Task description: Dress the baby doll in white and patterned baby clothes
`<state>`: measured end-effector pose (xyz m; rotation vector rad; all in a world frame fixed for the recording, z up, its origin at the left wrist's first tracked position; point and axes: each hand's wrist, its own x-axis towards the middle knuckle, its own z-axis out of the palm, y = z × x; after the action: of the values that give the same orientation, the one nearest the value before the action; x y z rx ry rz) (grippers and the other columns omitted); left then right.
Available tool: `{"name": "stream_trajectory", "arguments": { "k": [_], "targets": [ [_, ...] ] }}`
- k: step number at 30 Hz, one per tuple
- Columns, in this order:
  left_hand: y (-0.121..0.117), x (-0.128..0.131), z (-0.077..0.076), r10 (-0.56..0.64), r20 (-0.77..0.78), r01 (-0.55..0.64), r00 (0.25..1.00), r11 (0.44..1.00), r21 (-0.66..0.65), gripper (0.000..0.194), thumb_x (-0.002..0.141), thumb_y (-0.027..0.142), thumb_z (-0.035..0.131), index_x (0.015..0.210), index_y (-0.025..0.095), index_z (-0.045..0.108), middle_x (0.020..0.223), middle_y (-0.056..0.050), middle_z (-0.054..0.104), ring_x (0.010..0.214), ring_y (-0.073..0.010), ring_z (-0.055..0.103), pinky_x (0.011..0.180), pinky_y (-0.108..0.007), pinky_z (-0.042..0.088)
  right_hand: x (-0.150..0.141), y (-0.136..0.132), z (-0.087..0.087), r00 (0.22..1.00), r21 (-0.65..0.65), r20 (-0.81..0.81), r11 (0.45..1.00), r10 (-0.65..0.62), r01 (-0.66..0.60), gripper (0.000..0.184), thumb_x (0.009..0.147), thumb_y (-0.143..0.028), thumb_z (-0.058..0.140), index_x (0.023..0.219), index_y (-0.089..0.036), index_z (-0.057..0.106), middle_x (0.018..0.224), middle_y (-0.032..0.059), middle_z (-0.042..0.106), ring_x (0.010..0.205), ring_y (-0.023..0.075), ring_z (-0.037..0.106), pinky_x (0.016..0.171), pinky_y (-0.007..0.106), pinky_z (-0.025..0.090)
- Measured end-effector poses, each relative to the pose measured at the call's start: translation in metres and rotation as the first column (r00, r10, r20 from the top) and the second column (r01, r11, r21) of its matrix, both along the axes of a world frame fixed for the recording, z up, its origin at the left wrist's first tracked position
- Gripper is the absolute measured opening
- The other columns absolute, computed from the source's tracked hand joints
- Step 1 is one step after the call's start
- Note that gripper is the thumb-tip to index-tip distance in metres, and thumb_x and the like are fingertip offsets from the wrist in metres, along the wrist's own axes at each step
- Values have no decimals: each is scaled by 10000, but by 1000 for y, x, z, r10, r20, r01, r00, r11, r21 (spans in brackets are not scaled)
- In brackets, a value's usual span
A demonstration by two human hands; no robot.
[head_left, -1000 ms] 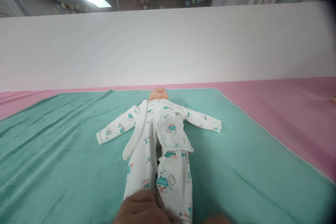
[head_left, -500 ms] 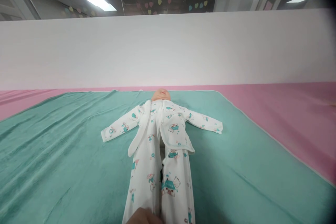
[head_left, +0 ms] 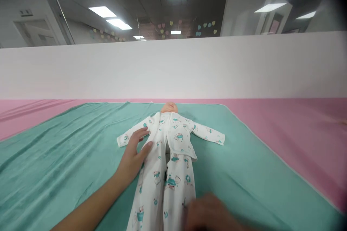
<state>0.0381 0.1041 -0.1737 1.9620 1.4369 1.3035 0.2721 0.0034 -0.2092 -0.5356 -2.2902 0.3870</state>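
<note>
A baby doll (head_left: 170, 107) lies on its back in a white printed jacket (head_left: 179, 135) and matching trousers (head_left: 154, 187). The jacket hangs open down the front, with both sleeves spread out sideways. My left hand (head_left: 134, 155) is at the jacket's left side, thumb and fingers apart, its fingertips over the cloth edge below the left sleeve. That hand hides part of the left jacket flap. Beside the lower right trouser leg, my right hand (head_left: 210, 213) is smeared by motion, so its fingers cannot be made out.
A green cloth (head_left: 238, 169) with folds on its left side lies under the doll. Beneath it is a pink cover (head_left: 292, 130). A low white wall (head_left: 173, 68) runs along the back, with glass above it showing ceiling lights and heart-shaped stickers.
My left hand has come into view at the jacket's left side. A hand was on the lower trousers before; now my right hand is blurred at the lower right. The view has tipped up.
</note>
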Motion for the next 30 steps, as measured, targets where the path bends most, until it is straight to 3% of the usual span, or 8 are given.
{"name": "stream_trajectory", "arguments": {
  "k": [3,5,10,14,20,24,27,30],
  "targets": [
    [3,4,-5,-55,18,56,998,993,-107,363,837,444,465,1148,258,487,1360,-39,424,1218,-227,423,1007,-386,371,4,20,5,924,-287,-141,908,-354,305,138,894,-297,433,818,-210,508,693,-19,553,621,85,501,586,193,440],
    [1,6,-5,-60,27,62,998,991,-115,296,843,443,449,1053,247,522,1369,-29,427,1250,-223,395,1031,-382,343,7,33,7,845,-346,-176,836,-505,427,127,890,-299,431,866,-208,516,799,8,571,723,111,523,668,231,460],
    [-7,10,-2,-132,70,136,989,989,-62,228,862,431,407,889,229,510,1367,-37,446,1303,-196,337,1062,-368,291,8,49,3,837,-181,-112,839,-536,513,464,841,-340,509,1284,-257,398,1321,68,422,1213,208,395,1003,380,381],
    [-15,17,-4,-218,56,219,974,976,1,248,880,407,374,903,207,520,1369,-64,442,1305,-187,335,1085,-378,256,2,43,6,891,-11,59,892,-450,452,483,879,-310,441,1352,-265,357,1436,41,313,1326,201,263,1092,413,271],
    [-22,16,-11,-288,-134,306,948,942,138,298,903,344,334,1043,183,542,1394,-72,407,1311,-165,320,1115,-374,204,-7,32,14,885,130,137,893,-446,430,395,905,-291,378,1288,-253,469,1402,37,386,1331,207,273,1075,450,290],
    [-24,10,-10,-356,-253,407,899,895,185,198,869,274,405,908,204,587,1343,-31,478,1299,-174,341,1129,-389,161,-12,33,10,878,117,70,878,-473,464,359,902,-311,397,1237,-260,516,1308,50,498,1256,207,395,1036,433,341],
    [-26,9,-8,-414,-287,475,864,860,188,186,840,278,466,967,244,599,1261,2,556,1278,-177,371,1135,-401,133,-21,51,15,817,21,-47,817,-575,576,325,919,-343,342,1115,-239,578,1107,63,617,1078,197,534,935,383,416],
    [-26,8,-5,-447,-199,478,872,864,157,228,828,278,487,1023,257,603,1206,1,595,1256,-178,399,1127,-385,169,-39,85,34,707,-52,-29,708,-706,705,334,920,-376,304,1050,-215,566,888,43,643,841,176,589,792,321,447]
  ]
}}
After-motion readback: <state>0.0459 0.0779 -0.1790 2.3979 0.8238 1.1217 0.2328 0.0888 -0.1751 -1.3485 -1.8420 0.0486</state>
